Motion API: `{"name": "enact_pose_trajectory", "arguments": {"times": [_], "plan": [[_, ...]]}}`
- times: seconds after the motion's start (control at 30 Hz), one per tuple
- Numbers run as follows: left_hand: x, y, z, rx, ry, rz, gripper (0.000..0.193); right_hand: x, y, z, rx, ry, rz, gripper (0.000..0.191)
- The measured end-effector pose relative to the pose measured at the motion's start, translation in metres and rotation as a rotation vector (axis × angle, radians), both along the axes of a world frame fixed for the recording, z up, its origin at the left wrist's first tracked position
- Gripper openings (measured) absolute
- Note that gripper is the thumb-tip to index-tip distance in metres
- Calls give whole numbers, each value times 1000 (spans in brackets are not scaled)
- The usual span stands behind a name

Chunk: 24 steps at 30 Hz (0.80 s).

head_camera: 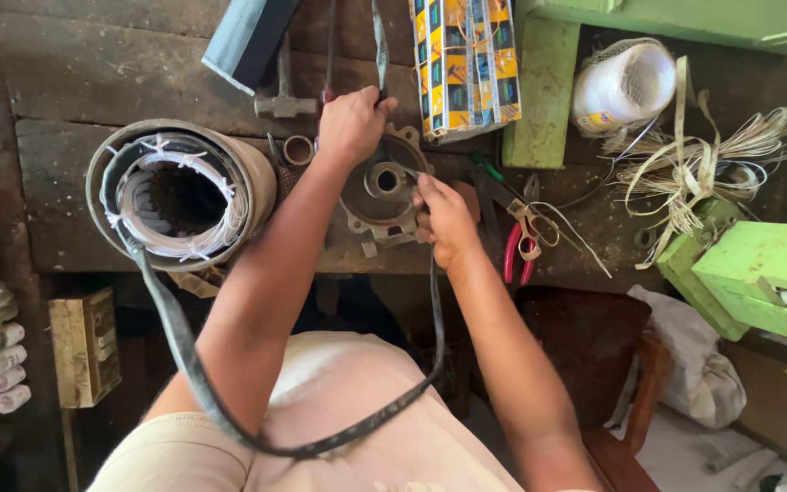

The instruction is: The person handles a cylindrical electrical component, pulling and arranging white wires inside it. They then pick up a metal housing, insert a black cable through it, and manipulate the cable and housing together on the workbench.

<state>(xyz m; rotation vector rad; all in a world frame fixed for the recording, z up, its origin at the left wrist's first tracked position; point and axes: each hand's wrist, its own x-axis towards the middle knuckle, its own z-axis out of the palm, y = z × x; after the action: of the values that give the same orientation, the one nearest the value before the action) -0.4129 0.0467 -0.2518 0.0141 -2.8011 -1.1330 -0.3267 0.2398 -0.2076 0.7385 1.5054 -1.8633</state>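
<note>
A metal motor end cover [380, 191] with a round bearing hole lies on the worn wooden bench [93, 82]. My left hand [351, 123] is closed on a thin dark tool handle at the cover's top edge. My right hand [445, 219] grips the cover's right side and also pinches a flat black cable [184, 351]. That cable loops down over my lap and runs up to a cylindrical motor stator [179, 193] with white-tied windings at the left.
Red-handled pliers and scissors [521, 241] lie right of my hand. A hammer [284, 102], a small ring [299, 150], a striped box [466, 59], a white thread spool [626, 84], loose strips [694, 169] and green wooden frames [758, 273] surround the bench.
</note>
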Motion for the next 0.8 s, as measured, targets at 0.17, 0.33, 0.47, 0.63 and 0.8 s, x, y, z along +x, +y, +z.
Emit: {"name": "enact_pose_trajectory", "arguments": {"times": [0.17, 0.33, 0.47, 0.63, 0.8], "plan": [[-4, -2, 7, -32, -39, -35, 38, -18, 4, 3, 52, 82, 37, 18], [-1, 0, 15, 22, -123, -5, 38, 14, -8, -16, 229, 258, 61, 29], [1, 0, 23, 106, -109, 8, 39, 19, -3, -13, 257, 301, 213, 34], [9, -2, 32, 243, -115, 24, 35, 27, -5, 15, 499, 350, 376, 37], [32, 1, 50, 207, 42, -6, 28, 4, 9, 40, 897, 1020, 362, 38]]}}
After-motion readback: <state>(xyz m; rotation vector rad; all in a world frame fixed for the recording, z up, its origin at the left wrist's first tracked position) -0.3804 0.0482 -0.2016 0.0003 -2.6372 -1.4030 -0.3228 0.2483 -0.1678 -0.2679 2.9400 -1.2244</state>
